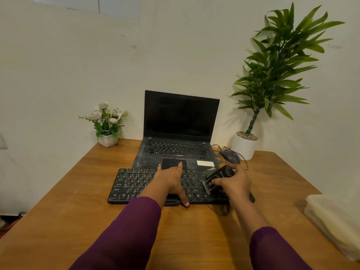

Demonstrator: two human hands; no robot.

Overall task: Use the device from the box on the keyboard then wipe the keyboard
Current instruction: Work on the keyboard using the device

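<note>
"Pinning the keyboard flat, that left hand: fingers straight and spread on the middle keys, thumb hooked over the near edge, nothing gripped."

"Does it need pinning?"

"I'd say so. It looks like a thin, light plastic board lying across the front of the laptop, so it would likely skate over the desk under any push. The keys are loose caps, so gentle strokes."

"And the device?"

"The device is over the right end of the keyboard, bristles down on the keys. It's a small black brush-headed thing, a little vacuum by my guess. Light, hard-shelled, easy in one hand. The right hand wraps the body from the side, fingers curled round it. That seems the sensible hold, by the barrel and clear of the bristles."

"Is it running?"

"Can't tell. Any switch is under the fingers, and the hand hides the keyboard's right end too. A cable loops off the near edge there, but which thing it belongs to I can't make out."

"Anything to wipe with?"

"No cloth that I can see. The box sits at the desk's right edge, cloudy plastic, cut off from view, contents unreadable."
</note>
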